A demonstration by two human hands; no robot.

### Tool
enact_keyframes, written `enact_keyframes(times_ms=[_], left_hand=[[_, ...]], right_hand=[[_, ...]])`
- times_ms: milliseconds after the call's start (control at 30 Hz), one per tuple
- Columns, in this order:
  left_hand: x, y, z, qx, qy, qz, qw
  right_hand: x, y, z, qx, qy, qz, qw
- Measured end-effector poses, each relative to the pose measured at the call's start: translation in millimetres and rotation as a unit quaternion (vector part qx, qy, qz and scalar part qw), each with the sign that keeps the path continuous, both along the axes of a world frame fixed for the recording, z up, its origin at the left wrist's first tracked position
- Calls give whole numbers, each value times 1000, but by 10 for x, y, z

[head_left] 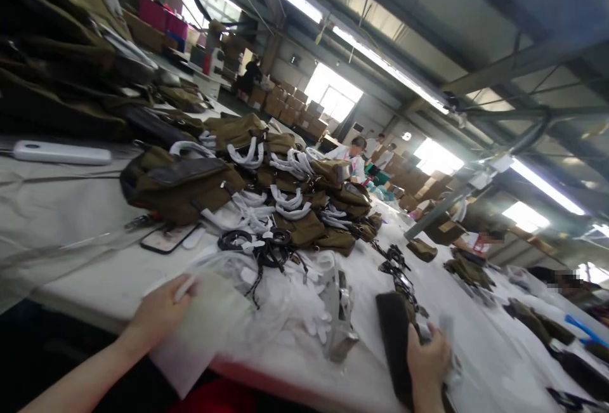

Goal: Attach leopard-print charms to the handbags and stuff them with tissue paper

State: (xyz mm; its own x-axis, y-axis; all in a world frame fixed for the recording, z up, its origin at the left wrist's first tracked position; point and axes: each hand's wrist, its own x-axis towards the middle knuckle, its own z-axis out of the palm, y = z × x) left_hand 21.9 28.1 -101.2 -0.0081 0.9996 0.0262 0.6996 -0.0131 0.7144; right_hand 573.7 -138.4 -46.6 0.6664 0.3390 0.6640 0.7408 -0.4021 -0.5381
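At the lower left, my left hand [164, 308] is closed on the top edge of a thin, translucent white sheet or bag [190, 349], which hangs over the table's front edge. On the right, my right hand [428, 359] has its fingers curled beside a dark flat padded piece [394, 337]. What lies between those fingers is blurred, with something pale and shiny next to them. Between my hands are crumpled clear plastic bags [290, 311] and a metal and clear-plastic tape dispenser [341, 318]. Coiled black cords [271, 248] lie just behind the plastic.
Olive bags [185, 188] with white-wrapped handles are piled across the table [109, 267]. A phone [169, 238] and a white-handled tool [61, 152] lie at left. Black straps with buckles [399, 276] run along the right. Several people work farther back, near stacked cartons [290, 108].
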Motion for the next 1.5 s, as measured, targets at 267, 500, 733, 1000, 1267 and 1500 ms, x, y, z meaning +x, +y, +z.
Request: enact_keyframes(times_ms=[267,500,733,1000,1267,1500], left_hand=[[187,37,-256,17,181,-73,981],[178,29,-260,-5,185,-70,980],[157,68,-355,-6,186,-71,980],[146,77,-370,15,174,-76,982],[147,31,-290,50,82,-60,994],[115,-572,-14,-40,-129,-147,980]], right_hand=[[-1341,2089,116,-280,-145,285,905],[-1912,3098,-136,-426,-185,336,820],[-1856,3247,-31,-467,-143,302,819],[-1557,3290,1326,-363,-121,202,902],[-1843,2221,2226,-237,-151,249,927],[-2712,485,1343,-362,-43,596,716]])
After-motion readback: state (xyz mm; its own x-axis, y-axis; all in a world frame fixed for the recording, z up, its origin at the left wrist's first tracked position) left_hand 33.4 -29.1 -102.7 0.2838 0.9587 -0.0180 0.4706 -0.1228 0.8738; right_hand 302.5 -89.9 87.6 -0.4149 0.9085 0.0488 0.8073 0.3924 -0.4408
